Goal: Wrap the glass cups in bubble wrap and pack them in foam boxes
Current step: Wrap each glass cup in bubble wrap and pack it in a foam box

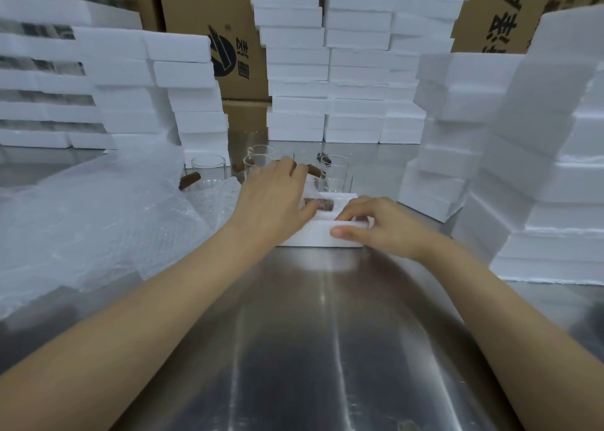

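An open white foam box [322, 234] lies on the steel table in front of me. Inside it shows the brown handle [322, 204] of a wrapped cup, mostly hidden by my hands. My left hand [277, 198] lies over the box's left part, fingers curved down onto the contents. My right hand [379, 224] grips the box's near right wall, thumb on the outside, fingers over the rim. Several bare glass cups [333, 172] with brown handles stand just behind the box. Sheets of bubble wrap [98, 221] lie to the left.
Tall stacks of white foam boxes [327, 57] line the back of the steel table [327, 332], with more stacks at the left [124, 84] and right [536, 169]. Cardboard cartons [209, 21] stand behind them.
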`<state>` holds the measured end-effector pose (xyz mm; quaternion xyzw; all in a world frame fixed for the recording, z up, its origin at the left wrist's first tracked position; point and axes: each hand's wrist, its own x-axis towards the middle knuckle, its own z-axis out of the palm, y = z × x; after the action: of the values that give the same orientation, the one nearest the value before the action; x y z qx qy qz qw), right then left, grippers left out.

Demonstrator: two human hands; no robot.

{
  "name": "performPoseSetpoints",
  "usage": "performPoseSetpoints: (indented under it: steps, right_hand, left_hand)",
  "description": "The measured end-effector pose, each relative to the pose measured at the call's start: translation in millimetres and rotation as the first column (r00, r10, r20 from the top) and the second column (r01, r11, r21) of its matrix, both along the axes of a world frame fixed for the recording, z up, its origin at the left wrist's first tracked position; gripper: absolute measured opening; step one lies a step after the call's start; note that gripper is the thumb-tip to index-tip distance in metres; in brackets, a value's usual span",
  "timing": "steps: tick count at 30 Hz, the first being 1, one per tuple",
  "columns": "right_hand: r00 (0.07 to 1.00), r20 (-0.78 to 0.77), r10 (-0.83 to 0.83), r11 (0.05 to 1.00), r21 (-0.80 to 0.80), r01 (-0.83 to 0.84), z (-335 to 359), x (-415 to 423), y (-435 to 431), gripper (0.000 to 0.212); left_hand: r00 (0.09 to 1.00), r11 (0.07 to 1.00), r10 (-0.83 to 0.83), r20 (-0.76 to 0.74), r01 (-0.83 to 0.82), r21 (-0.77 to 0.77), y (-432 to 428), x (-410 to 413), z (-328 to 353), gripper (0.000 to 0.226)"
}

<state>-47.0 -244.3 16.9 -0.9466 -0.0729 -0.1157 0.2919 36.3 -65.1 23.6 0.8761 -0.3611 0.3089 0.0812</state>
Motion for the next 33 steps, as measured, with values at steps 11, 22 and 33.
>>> performPoseSetpoints:
  steps: [11,22,33]
  right_hand:
    - [0.91,0.38,-0.168,0.975,-0.073,0.211,8.4,2.0,10.6,0.019]
    - [0.628,0.489,-0.605,0.647,-0.158,0.746,154.3,36.9,-50.3,0.052]
    - [0.647,0.698,-0.308,0.708,-0.286,0.646,145.6,38.3,-47.7,0.042]
  left_hand:
    - [0.985,0.971,0.118,0.125,-0.14,0.193,-8.2,1.0,-14.9,0.084]
    - [0.972,0.99,-0.055,-0.23,0.023,-0.141,87.0,0.2,-31.9,0.079]
    - [0.992,0.981,0.125,0.029,-0.128,0.149,93.2,15.0,-26.4,0.074]
